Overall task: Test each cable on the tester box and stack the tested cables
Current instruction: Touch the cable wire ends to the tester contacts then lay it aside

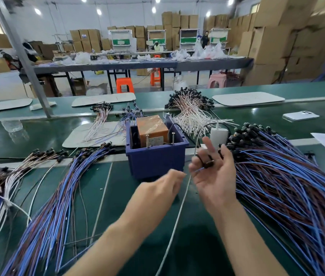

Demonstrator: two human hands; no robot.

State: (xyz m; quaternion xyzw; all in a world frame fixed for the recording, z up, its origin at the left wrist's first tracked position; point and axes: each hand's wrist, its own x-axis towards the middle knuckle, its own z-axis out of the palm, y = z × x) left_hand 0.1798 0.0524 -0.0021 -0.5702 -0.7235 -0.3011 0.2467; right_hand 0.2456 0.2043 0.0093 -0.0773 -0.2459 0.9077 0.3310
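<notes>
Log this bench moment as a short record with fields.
tester: orange box in blue bin
right: right hand palm up, grips cable at its black end
left: left hand close to that cable, grip unclear
piles: left pile and right pile, mostly blue cables

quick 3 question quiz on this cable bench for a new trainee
1. True or false: the orange box sits inside the blue bin.
2. What stands just right of the bin? A) white charger B) coffee mug C) paint can
3. Which hand holds a black plug in its fingers?
Key: 1 true; 2 A; 3 the right hand.
</notes>
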